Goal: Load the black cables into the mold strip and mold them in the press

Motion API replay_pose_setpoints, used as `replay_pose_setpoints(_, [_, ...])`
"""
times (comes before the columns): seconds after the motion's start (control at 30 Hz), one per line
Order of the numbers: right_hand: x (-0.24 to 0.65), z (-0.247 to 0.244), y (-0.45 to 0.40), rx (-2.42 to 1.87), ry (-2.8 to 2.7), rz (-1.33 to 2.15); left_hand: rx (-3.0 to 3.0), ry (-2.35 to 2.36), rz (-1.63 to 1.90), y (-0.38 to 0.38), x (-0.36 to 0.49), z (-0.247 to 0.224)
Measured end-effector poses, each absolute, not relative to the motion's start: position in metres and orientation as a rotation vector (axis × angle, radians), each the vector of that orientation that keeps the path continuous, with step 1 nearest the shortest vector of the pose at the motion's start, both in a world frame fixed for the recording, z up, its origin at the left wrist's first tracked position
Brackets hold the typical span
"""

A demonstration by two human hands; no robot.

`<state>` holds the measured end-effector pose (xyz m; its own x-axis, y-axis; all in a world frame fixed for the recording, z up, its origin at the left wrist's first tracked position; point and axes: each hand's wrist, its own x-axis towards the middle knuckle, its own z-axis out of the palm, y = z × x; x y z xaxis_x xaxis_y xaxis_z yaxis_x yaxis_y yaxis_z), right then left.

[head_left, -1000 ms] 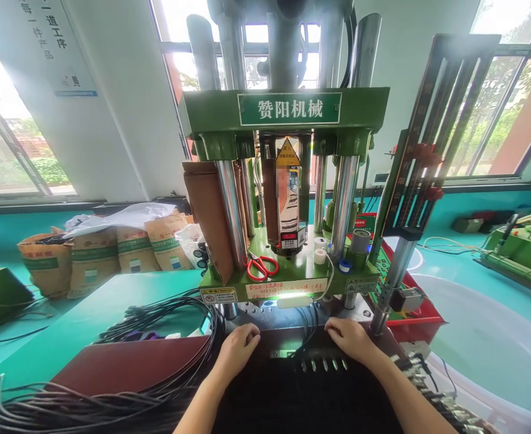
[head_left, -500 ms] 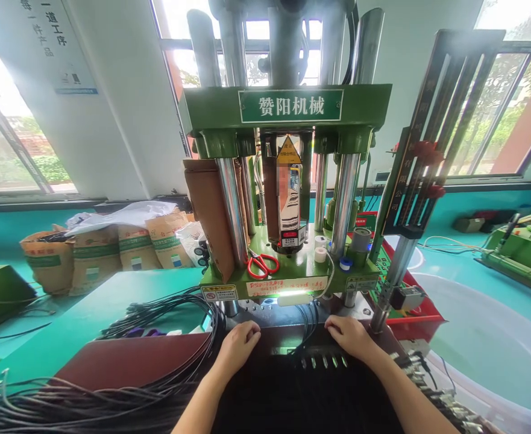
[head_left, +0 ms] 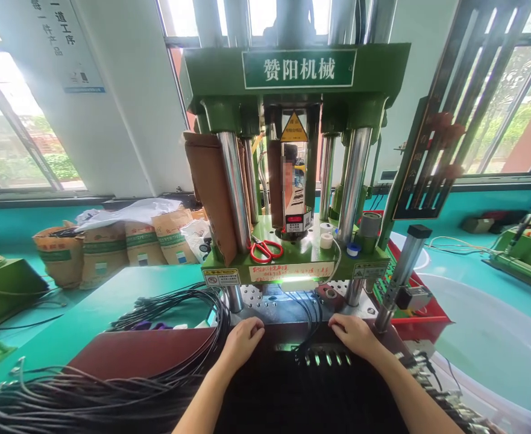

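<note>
My left hand [head_left: 244,339] rests at the front edge of the green press [head_left: 298,68], loosely curled into a fist. My right hand [head_left: 354,335] lies curled at the same edge, further right. Neither visibly grips anything; the undersides of the fingers are hidden. Between them, a few black cables [head_left: 309,316] run from under the raised plate [head_left: 269,276] down over the front. A row of shiny metal pieces [head_left: 328,360] sits below the edge. Under the plate, a perforated steel bed [head_left: 258,300] and a dark red block [head_left: 330,295] show.
Red-handled scissors [head_left: 266,251] and white tape rolls [head_left: 325,241] lie on the press plate. A large bundle of black cables [head_left: 111,395] covers the left front. Paper sacks [head_left: 100,256] stand behind the teal table [head_left: 97,301]. A red tray [head_left: 428,319] and big white tub [head_left: 495,343] are right.
The press's upper frame and plate have risen, widening the gap above the steel bed. The black panel at right has lifted off its post. My hands stay at the front edge.
</note>
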<state>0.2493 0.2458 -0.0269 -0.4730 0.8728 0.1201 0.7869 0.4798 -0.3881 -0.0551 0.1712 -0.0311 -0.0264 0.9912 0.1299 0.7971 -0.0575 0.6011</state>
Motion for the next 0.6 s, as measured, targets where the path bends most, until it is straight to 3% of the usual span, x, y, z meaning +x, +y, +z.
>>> replay_pose_setpoints(0.6, [0.22, 0.018, 0.269, -1.217, -2.254, 0.378, 1.849, 1.883, 0.771, 0.169, -0.054, -0.026])
